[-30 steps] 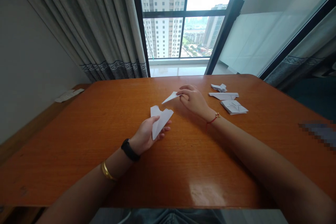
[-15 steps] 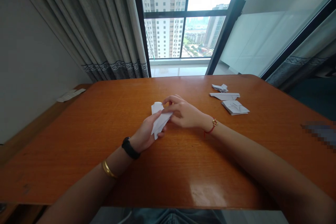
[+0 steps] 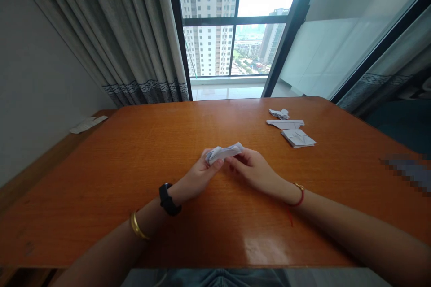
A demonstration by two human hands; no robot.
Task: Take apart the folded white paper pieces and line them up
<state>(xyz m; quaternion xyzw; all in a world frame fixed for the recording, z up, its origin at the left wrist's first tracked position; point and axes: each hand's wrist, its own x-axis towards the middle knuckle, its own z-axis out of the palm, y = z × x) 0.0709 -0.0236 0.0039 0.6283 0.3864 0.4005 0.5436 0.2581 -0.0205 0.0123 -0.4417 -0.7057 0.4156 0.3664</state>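
Observation:
A piece of folded white paper [image 3: 225, 152] is held up over the table between both hands. My left hand [image 3: 198, 175] closes on its left end, the thumb lying along the near side. At the right end, my right hand [image 3: 254, 168] pinches the paper with thumb and fingers. The paper looks layered, with its ends raised and a lower middle. Some fingertips of both hands are hidden behind it.
On the wooden table [image 3: 151, 143], a square folded paper [image 3: 299, 138], a flat long folded paper [image 3: 285, 123] and a small folded paper [image 3: 279, 114] lie at the back right. A blurred dark item [image 3: 409, 172] sits at the right edge. White paper [image 3: 89, 124] rests far left.
The folded paper has turned from upright and slanted to nearly level and shifted right. My right hand has moved right and nearer, now gripping the paper's right end.

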